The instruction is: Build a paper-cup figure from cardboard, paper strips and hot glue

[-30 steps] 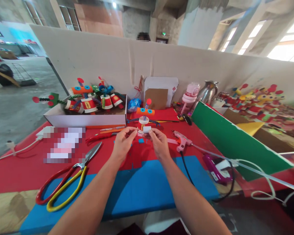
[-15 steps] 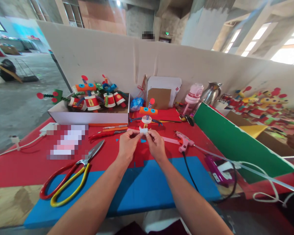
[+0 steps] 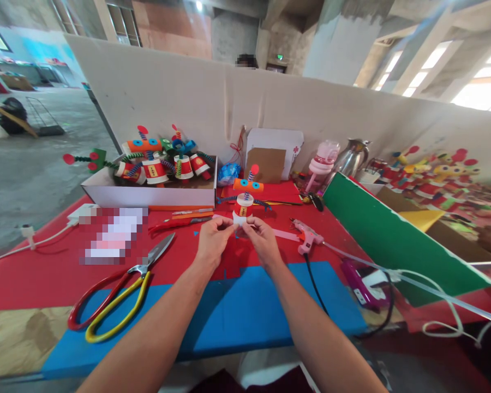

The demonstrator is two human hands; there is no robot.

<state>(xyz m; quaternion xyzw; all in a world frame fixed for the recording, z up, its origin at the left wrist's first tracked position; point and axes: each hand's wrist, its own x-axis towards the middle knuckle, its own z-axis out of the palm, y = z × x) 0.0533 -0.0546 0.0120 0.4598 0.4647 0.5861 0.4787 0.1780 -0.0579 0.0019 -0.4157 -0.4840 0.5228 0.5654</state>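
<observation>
My left hand [image 3: 215,240] and my right hand [image 3: 264,240] meet over the red mat, thumbs and fingers pinched on a small white piece of paper [image 3: 239,220]. Just behind it stands a paper-cup figure [image 3: 244,204] with an orange tube head, blue eyes, a red disc on top and dark coiled arms. The paper overlaps the cup's lower part, and I cannot tell whether they touch. To the right lies a pink glue gun [image 3: 308,236], with a pink strip [image 3: 286,234] beside it. Large scissors [image 3: 137,278] with red and yellow handles rest at left.
A white box [image 3: 155,197] of similar figures stands back left. Red-handled pliers [image 3: 175,224] lie near my left hand. At right are a green-sided box [image 3: 384,240], a purple power strip [image 3: 364,286] and cables. A blue board [image 3: 262,311] lines the front edge.
Both hands stay pinched in nearly the same place. The white paper has turned slightly between the fingers, and my right fingers have shifted a little. The figure stays put.
</observation>
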